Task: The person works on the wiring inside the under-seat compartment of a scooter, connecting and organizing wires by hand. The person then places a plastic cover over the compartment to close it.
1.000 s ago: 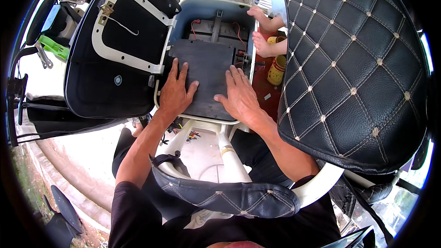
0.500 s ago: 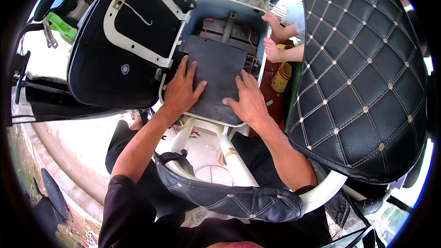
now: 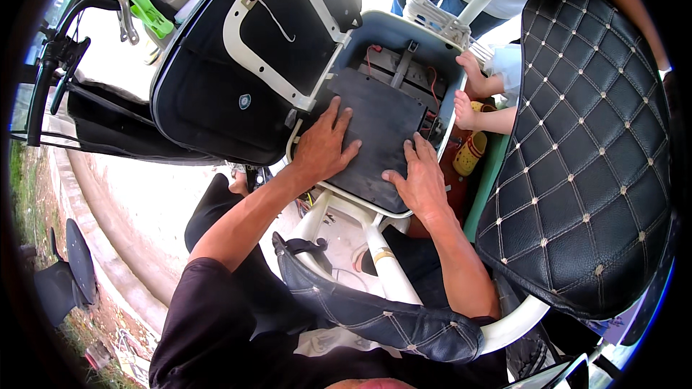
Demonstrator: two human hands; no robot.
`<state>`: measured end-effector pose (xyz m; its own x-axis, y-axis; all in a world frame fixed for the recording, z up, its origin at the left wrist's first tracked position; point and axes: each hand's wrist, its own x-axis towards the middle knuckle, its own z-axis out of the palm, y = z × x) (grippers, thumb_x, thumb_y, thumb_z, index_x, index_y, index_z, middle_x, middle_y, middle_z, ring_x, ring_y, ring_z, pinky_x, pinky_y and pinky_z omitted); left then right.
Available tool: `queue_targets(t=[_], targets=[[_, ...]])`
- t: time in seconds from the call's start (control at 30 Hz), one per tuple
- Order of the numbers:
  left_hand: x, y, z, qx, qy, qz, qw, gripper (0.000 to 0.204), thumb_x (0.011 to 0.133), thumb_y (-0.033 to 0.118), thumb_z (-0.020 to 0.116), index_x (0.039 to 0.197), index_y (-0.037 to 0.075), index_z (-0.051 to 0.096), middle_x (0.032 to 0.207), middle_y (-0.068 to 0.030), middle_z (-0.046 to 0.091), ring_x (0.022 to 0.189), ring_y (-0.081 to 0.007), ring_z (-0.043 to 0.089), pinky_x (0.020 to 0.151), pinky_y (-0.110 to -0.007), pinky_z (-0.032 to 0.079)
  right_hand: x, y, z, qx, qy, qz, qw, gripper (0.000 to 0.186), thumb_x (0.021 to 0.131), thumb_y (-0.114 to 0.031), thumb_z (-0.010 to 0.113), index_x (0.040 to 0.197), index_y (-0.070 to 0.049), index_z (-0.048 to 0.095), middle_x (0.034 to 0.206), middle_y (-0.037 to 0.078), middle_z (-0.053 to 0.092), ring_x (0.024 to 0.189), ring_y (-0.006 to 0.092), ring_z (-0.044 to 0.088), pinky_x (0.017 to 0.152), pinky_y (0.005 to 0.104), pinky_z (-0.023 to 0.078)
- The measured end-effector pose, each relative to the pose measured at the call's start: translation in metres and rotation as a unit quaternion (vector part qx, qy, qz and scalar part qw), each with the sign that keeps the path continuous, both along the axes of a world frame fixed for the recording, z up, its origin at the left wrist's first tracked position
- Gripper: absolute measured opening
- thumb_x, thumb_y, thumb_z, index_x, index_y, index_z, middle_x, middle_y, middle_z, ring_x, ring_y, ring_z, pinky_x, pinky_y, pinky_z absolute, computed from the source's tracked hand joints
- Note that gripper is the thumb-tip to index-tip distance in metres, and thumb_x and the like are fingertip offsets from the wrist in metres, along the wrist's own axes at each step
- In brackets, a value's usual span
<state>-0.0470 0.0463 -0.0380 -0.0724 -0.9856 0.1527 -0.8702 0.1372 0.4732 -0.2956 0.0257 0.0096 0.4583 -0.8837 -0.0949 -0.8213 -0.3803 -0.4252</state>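
A flat black panel (image 3: 378, 126) lies in the pale-rimmed compartment (image 3: 375, 25) under a raised seat. My left hand (image 3: 324, 145) rests on the panel's left side, fingers spread. On its right edge my right hand (image 3: 420, 176) lies with the fingers apart and the thumb out. Neither hand grips anything. Beyond the panel, dark battery-like blocks (image 3: 425, 81) with red wires and a grey metal strap (image 3: 405, 65) show; the panel hides the rest of the inside.
The tipped-up black seat (image 3: 194, 94) with its white bracket stands left of the compartment. A quilted black seat (image 3: 577, 151) fills the right. Between them are a small child's bare feet (image 3: 468, 75) and a yellow clog (image 3: 470, 153). A padded backrest bar (image 3: 375, 317) crosses near me.
The view has turned, so the scene sits further right and slightly lower in the picture. Both my hands stay on the panel. Another person's hand holding something now shows at the top right.
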Motion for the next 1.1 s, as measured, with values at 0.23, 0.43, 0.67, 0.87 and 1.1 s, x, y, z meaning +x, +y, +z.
queue_targets(t=[0.23,0.43,0.67,0.87,1.1], targets=[[0.008,-0.002,-0.005,0.002,0.061,-0.01,0.998,0.064,0.094,0.03,0.076,0.146,-0.001,0.056,0.162,-0.0324,0.037,0.143,-0.0493,0.048,0.116,-0.05,0.045,0.0,0.004,0.005,0.008,0.0,0.0,1.0,0.076,0.083,-0.025,0.087,0.142,0.012,0.058,0.158,0.03,0.047,0.148,0.0445,0.043,0.123,0.0477,0.038],[0.01,-0.001,-0.006,-0.001,0.057,-0.007,0.998,0.062,0.092,0.03,0.077,0.144,0.001,0.058,0.16,-0.0317,0.04,0.142,-0.0488,0.048,0.116,-0.05,0.045,-0.004,0.0,0.005,0.043,0.0,-0.009,0.999,0.079,0.084,-0.03,0.087,0.148,0.007,0.057,0.162,0.027,0.044,0.152,0.0411,0.041,0.125,0.0473,0.036],[0.002,-0.005,-0.005,-0.1,-0.066,-0.03,0.992,0.06,0.091,0.026,0.075,0.143,0.001,0.059,0.16,-0.0219,0.045,0.148,-0.0414,0.044,0.124,-0.048,0.036,-0.034,-0.019,0.015,0.078,-0.053,-0.061,0.994,0.078,0.076,-0.017,0.088,0.146,0.004,0.059,0.163,0.026,0.044,0.149,0.0429,0.046,0.124,0.0456,0.037],[-0.002,-0.007,-0.007,-0.077,-0.029,-0.145,0.986,0.05,0.097,0.014,0.067,0.146,0.008,0.06,0.162,-0.0173,0.044,0.152,-0.0368,0.041,0.128,-0.051,0.032,-0.055,-0.023,0.005,0.108,-0.042,-0.05,0.992,0.077,0.076,-0.022,0.089,0.143,0.006,0.062,0.156,0.023,0.055,0.145,0.0394,0.051,0.121,0.0438,0.041],[-0.007,0.001,0.006,0.012,-0.051,-0.193,0.98,0.079,0.089,0.055,0.077,0.156,0.018,0.055,0.172,-0.0182,0.031,0.159,-0.0439,0.026,0.131,-0.056,0.02,-0.048,-0.034,0.003,0.165,-0.015,-0.054,0.985,0.087,0.081,-0.034,0.088,0.153,0.002,0.054,0.156,0.024,0.056,0.147,0.0361,0.052,0.122,0.0418,0.038]])
